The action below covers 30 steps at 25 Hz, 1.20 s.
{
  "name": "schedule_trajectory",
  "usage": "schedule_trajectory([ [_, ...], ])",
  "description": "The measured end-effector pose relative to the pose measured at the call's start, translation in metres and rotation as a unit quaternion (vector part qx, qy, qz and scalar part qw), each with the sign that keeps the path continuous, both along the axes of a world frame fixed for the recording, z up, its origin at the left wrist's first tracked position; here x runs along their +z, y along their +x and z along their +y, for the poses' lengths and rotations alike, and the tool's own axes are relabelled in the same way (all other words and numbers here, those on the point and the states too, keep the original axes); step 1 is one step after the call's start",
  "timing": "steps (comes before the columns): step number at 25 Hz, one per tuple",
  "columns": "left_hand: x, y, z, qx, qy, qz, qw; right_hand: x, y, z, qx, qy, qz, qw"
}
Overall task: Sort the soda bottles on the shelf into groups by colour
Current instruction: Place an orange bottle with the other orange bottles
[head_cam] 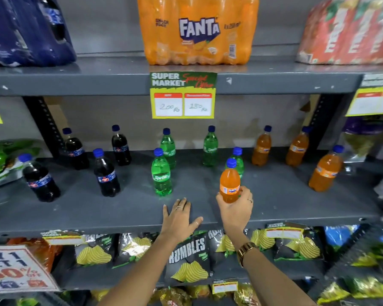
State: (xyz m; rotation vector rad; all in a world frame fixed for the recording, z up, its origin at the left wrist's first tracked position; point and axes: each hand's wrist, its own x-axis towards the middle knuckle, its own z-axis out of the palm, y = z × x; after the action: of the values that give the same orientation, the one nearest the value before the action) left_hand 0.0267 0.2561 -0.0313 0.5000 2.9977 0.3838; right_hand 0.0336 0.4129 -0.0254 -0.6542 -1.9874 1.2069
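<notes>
Evidently the right hand gripped an orange bottle in front of the green bottles, while the left hand lay flat and spread on the shelf. Carrying it rightward to the three orange bottles looked the likely next move.

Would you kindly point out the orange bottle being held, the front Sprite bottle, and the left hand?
Held orange bottle (229,184): head view, on its body above the label.
Front Sprite bottle (161,176): head view, on its label.
Left hand (181,217): head view, back of the hand.
</notes>
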Motion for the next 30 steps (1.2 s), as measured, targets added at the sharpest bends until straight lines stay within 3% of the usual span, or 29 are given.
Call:
schedule_trajectory([
  [6, -0.001, 0.002, 0.052, -0.033, -0.006, -0.011, 0.999, 0.001, 0.023, 0.071, -0.045, -0.033, -0.002, 0.998],
  [13, -0.002, 0.002, 0.105, -0.031, -0.016, -0.022, 0.999, 0.002, 0.014, 0.131, -0.007, -0.016, -0.037, 0.999],
  [22, -0.013, 0.001, 0.119, 0.003, -0.038, 0.025, 0.999, -0.004, -0.020, 0.174, 0.030, -0.022, -0.056, 0.998],
  [30, -0.014, -0.005, 0.119, -0.005, -0.042, 0.005, 0.999, -0.007, -0.030, 0.178, 0.047, -0.015, -0.049, 0.998],
])
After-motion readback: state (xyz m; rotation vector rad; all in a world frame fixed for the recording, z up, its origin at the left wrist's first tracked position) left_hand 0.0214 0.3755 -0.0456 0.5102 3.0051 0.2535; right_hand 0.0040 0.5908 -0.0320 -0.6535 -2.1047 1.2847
